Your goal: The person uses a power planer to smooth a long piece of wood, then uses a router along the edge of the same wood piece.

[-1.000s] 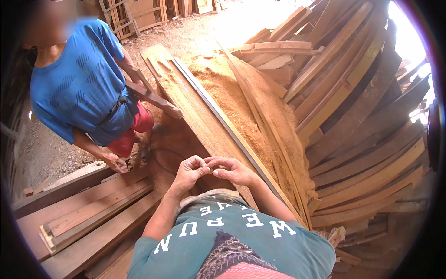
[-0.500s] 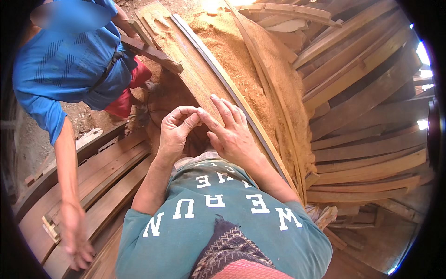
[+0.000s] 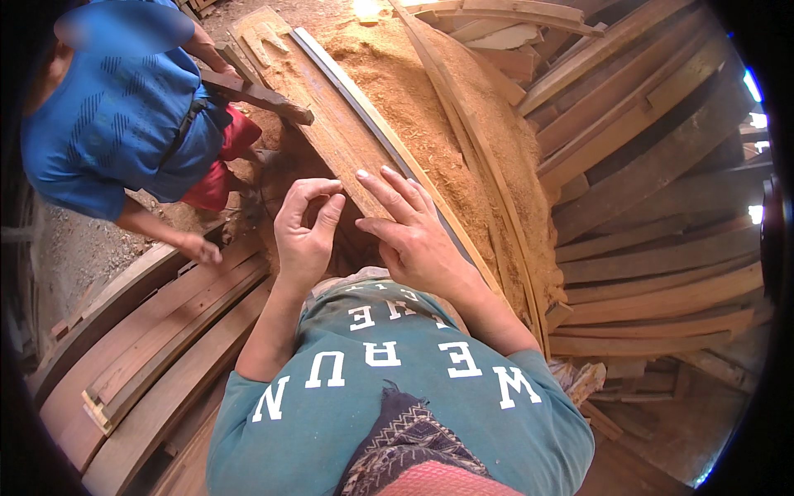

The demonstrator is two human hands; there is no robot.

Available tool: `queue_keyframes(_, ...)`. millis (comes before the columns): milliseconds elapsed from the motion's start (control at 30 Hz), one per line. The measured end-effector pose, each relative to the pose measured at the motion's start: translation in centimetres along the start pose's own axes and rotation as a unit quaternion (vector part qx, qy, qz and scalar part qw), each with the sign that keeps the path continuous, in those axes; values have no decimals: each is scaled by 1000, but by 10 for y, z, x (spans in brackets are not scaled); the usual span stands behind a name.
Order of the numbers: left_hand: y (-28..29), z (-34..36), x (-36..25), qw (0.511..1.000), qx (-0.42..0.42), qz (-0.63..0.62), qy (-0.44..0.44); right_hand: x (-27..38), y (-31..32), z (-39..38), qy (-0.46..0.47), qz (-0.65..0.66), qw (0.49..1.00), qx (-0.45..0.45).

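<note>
My left hand [image 3: 304, 236] is raised in front of my body, with thumb and forefinger tips brought together in a pinch. Whatever lies between those tips, if anything, is too small to make out. Beside it, my right hand [image 3: 409, 231] has its fingers stretched out over the near end of a sawdust-covered wooden board [image 3: 318, 124]. Whether they touch the wood I cannot tell. Along the board's right side runs a long, narrow strip [image 3: 372, 112] with a dark face and a pale edge.
A co-worker in a blue shirt [image 3: 107, 124] stands at the left, beside a dark wooden piece [image 3: 260, 97]. Heaped sawdust [image 3: 463, 174] and a long curved slat [image 3: 463, 107] lie right of the board. Stacked planks [image 3: 653, 273] fill the right; more planks [image 3: 174, 355] lie lower left.
My hands have moved apart; they were touching at the fingertips. The co-worker's lowered arm has swung up and away from the planks at lower left.
</note>
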State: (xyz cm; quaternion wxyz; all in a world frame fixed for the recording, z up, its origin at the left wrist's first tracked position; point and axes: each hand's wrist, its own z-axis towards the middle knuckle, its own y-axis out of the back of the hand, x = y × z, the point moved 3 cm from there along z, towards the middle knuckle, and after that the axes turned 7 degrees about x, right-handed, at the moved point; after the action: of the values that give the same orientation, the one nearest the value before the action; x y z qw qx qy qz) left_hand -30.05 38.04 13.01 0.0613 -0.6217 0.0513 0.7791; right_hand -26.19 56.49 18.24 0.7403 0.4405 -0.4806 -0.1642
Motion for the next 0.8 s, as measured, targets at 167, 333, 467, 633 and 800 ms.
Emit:
queue_keyframes(167,-14,13,-37,987,69,105,-98,-7,6,0,35,110,993,0)
queue_keyframes(333,-16,17,-28,984,147,71,-70,-16,12,-2,24,305,950,63)
queue_keyframes(467,-19,14,-23,981,189,-1,-50,-25,12,-6,32,410,909,72)
queue_keyframes(633,-26,6,-15,969,143,-199,-1,-26,9,-9,25,492,869,43)
queue_keyframes(800,-22,8,-24,983,158,-92,31,-26,10,-11,50,437,898,26)
